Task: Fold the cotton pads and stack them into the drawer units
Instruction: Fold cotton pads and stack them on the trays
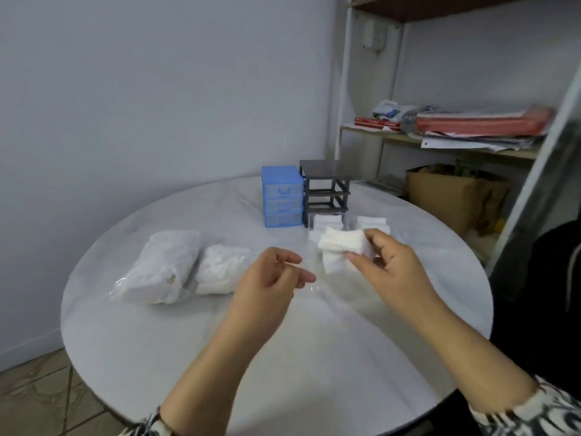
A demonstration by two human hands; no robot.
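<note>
Pinching a folded cotton pad, the right hand holds it above the table. The left hand is loose and holds nothing. The blue drawer unit sits behind.

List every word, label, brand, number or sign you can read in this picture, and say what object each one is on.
None can be read.
Red books and papers on the shelf: any print is too blurred to read.
Cardboard box: no legible marking.
Blue drawer unit: no label, only handle shapes on the drawer fronts.
Plastic bags of cotton pads: no print shows.
Wall fitting at the top: blurred, no text readable.
</note>
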